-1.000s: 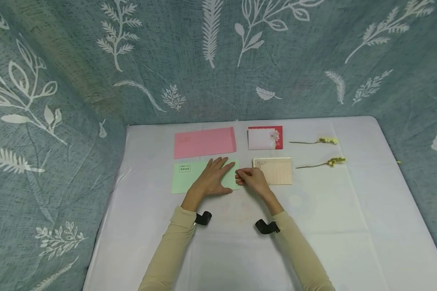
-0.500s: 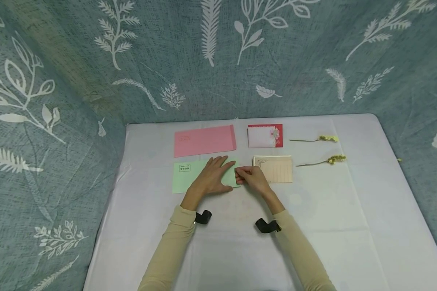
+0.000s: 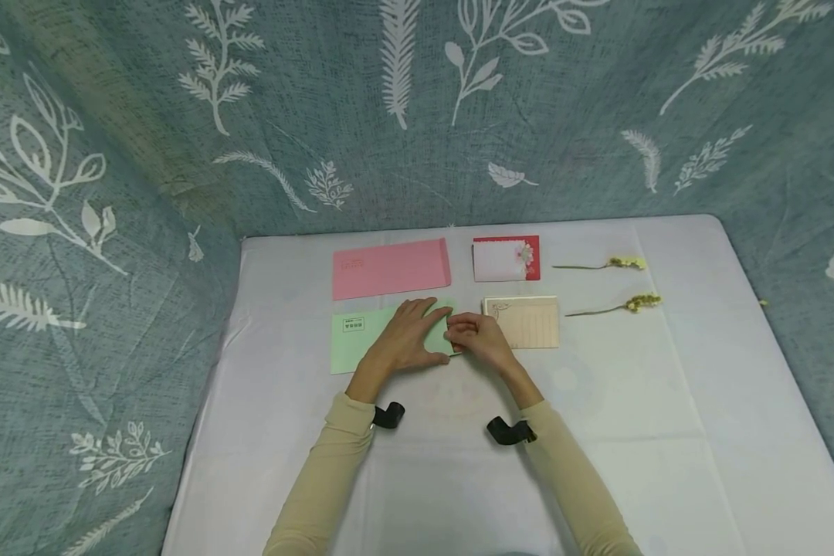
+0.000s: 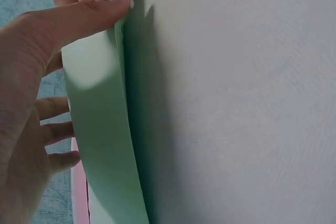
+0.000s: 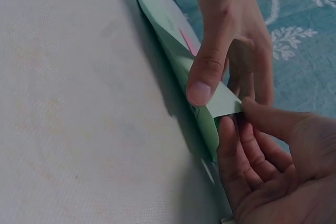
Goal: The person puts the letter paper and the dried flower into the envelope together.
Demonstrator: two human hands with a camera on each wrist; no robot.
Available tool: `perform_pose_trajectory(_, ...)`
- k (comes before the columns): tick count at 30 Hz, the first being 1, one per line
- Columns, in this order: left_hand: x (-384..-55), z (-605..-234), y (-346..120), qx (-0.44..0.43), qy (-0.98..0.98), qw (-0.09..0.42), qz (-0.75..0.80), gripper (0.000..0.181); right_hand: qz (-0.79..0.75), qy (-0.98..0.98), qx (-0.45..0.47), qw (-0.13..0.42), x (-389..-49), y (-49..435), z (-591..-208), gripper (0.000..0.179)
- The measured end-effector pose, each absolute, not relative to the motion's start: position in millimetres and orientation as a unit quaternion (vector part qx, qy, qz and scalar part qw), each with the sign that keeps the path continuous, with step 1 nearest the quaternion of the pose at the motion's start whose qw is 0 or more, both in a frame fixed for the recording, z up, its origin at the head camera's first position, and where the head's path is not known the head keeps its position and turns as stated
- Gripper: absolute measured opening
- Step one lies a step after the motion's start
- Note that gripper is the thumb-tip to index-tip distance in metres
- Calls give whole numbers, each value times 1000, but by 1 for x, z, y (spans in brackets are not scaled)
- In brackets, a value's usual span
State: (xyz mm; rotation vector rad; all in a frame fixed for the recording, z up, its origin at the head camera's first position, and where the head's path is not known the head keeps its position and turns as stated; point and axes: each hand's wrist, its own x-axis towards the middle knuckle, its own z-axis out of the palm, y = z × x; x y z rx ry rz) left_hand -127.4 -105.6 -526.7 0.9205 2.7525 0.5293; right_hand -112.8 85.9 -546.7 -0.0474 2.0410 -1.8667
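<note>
A light green envelope [image 3: 361, 332] with a small printed box lies on the table in front of me. My left hand [image 3: 408, 337] spans its right part and holds it by the two long edges, thumb at the near edge, fingers at the far one. At the envelope's right end, my right hand [image 3: 478, 337] pinches the upper layer at its mouth. In the right wrist view the right thumb lies on top of the green paper [image 5: 227, 101], with the index finger under it at the parted opening. The inside of the envelope is mostly hidden.
Behind lies a pink envelope [image 3: 391, 269]. A red card with a white floral sheet [image 3: 503, 260] is at the back, and a cream lined card stack [image 3: 528, 323] sits beside my right hand. Two dried flower sprigs, one upper [image 3: 624, 263] and one lower [image 3: 641, 304], lie farther right.
The right fingers have lifted the envelope's end, and its mouth has parted. The envelope's left end has shifted slightly toward me. My left hand stays nearly in place.
</note>
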Motion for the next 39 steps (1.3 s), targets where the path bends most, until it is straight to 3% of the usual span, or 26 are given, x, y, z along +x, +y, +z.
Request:
perform_pose_trajectory(23,-125,-531,-104,313,929,58,189,81,-678,712,-41,176,-107,89,-549,33)
perform_pose_trajectory(33,-123,-533,-104,323,927,47,186,79,-683,718,-64,121,-101,97,-550,28)
perform_pose_trajectory(39,-123,-534,-105,324,928,46,179,80,-691,707,-32,144,-100,103,-546,29)
